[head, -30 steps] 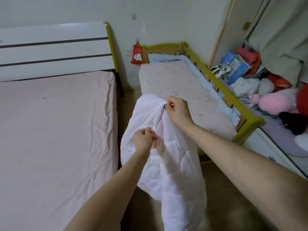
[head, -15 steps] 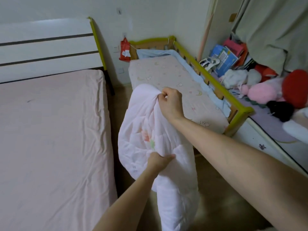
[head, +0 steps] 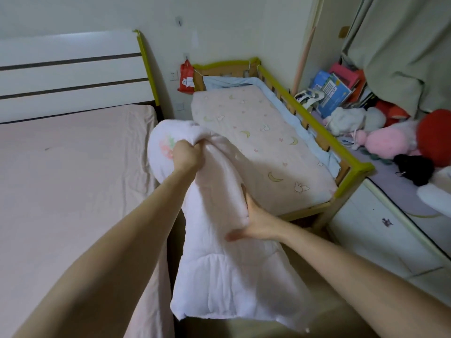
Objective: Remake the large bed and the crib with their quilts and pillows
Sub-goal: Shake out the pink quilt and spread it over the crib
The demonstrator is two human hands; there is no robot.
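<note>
Left hand (head: 186, 154) and right hand (head: 256, 223) both gripped bunched quilt (head: 219, 252); hanging end risked dragging on floor (head: 317, 323) beside crib (head: 353, 172).

two beds, one quilt, two hands

we count one large bed (head: 73, 191) left of the crib (head: 353, 167), so two beds in all. just before the crib we see one white quilt (head: 219, 276), with two hands on it: the left hand (head: 185, 154) and the right hand (head: 258, 223). one red packet (head: 186, 76) hangs at the crib's head. right of the crib lies a heap of soft toys (head: 380, 142) we cannot count, and one curtain (head: 402, 45).
</note>
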